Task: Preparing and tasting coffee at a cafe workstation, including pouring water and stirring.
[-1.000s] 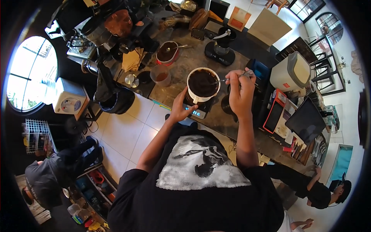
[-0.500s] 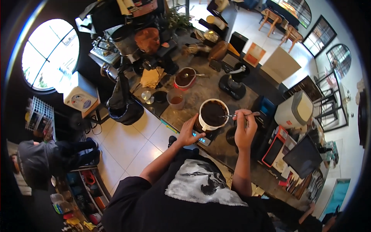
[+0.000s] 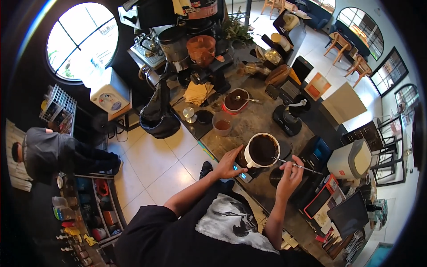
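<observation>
A white coffee dripper (image 3: 250, 163) with a small handle holds dark wet coffee grounds (image 3: 263, 149). Below it sits a scale (image 3: 244, 176) with lit blue digits, partly covered. My left hand (image 3: 231, 163) curls against the dripper's near-left side, thumb toward the scale. Between the fingers of my right hand (image 3: 290, 178) is a long thin metal spoon (image 3: 307, 168), its tip at the right rim of the dripper and its handle slanting down to the right. Whatever the dripper rests on is mostly hidden by my left hand.
Behind the dripper stand a clear cup (image 3: 222, 124) of brown liquid and a red-rimmed container (image 3: 235, 100) of coffee grounds with a spoon. A black device (image 3: 287, 119) and a bin (image 3: 351, 159) are right. Another person (image 3: 58, 149) stands far left.
My right hand has moved down and back from the dripper. The spoon's handle now tilts lower to the right, its tip nearer the rim. My left hand stays; the whole view has shifted.
</observation>
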Demonstrator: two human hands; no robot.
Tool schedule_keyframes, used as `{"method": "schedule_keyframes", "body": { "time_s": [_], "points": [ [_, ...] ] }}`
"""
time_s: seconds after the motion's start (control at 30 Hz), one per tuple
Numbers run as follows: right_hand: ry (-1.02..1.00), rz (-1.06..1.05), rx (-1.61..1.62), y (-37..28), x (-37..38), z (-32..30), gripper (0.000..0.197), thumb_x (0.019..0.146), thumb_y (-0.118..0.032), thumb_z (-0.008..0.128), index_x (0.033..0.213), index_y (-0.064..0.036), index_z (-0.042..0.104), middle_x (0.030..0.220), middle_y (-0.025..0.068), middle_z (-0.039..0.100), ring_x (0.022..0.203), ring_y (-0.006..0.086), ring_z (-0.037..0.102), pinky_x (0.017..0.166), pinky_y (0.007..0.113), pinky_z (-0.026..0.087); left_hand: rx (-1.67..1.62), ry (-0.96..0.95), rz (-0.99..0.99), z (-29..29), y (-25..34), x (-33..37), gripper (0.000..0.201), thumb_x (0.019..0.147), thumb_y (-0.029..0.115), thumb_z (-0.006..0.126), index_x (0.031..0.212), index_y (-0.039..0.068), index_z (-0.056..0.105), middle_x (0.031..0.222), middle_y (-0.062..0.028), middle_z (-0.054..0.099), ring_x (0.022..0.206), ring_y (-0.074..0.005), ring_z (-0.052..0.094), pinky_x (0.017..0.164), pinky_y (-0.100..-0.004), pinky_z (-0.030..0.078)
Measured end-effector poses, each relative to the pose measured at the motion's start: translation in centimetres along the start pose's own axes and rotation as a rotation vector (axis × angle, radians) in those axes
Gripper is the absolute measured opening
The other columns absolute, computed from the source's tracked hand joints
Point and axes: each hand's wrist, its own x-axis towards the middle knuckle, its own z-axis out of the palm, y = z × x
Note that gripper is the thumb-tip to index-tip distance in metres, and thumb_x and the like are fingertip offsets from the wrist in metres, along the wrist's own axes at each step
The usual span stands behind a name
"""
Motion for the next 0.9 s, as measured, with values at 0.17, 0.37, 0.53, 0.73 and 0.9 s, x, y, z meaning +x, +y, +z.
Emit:
{"method": "schedule_keyframes", "body": {
  "time_s": [0.17,0.37,0.53,0.73,0.9],
  "points": [
    [0.112,0.154,0.157,-0.5,-2.3,0.9,0.046,0.097,-0.014,0.054,0.135,0.0003,0.033,0.089,0.0068,0.055,0.080,0.0132,0.049,0.076,0.027,0.041,-0.030,-0.057,-0.028,-0.4,-0.3,0.1,0.104,0.078,0.050,0.071,0.149,-0.004,0.018,0.146,-0.0275,0.035,0.135,-0.0392,0.035,0.112,-0.0438,0.027],
    [-0.201,0.462,0.223,1.0,-9.6,0.8,0.021,0.099,-0.020,0.049,0.096,-0.0007,0.057,0.071,0.0050,0.056,0.062,0.0115,0.050,0.061,0.025,0.042,-0.110,-0.014,-0.062,-2.3,-0.2,-2.2,0.089,0.085,0.040,0.069,0.148,-0.003,0.022,0.149,-0.0245,0.033,0.138,-0.0378,0.033,0.113,-0.0420,0.028],
    [-0.778,0.622,0.011,1.3,-12.4,5.4,0.022,0.095,-0.013,0.057,0.077,0.0000,0.059,0.070,0.0020,0.060,0.067,0.0078,0.056,0.064,0.024,0.045,-0.051,0.179,-0.183,-6.5,-1.8,-7.1,0.025,0.089,0.022,0.065,0.105,0.005,0.057,0.110,-0.0184,0.057,0.103,-0.0346,0.056,0.084,-0.0407,0.046],
    [-1.012,0.503,-0.036,1.1,-12.3,16.3,0.028,0.096,-0.014,0.056,0.071,-0.0006,0.056,0.068,0.0015,0.058,0.064,0.0069,0.050,0.062,0.022,0.039,-0.191,0.261,-0.518,-13.4,-5.2,-13.9,0.044,0.093,0.033,0.059,0.066,0.000,0.050,0.054,-0.0165,0.045,0.048,-0.0291,0.040,0.049,-0.0419,0.034],
    [-1.255,0.424,-0.067,1.1,-16.0,29.4,0.034,0.098,-0.017,0.053,0.068,0.0006,0.055,0.064,0.0010,0.056,0.064,0.0072,0.051,0.061,0.024,0.040,-0.163,0.340,-0.599,-23.2,-9.9,-20.5,0.049,0.093,0.035,0.060,0.063,-0.002,0.049,0.050,-0.0129,0.036,0.048,-0.0179,0.030,0.047,-0.0395,0.031]
  ]
}}
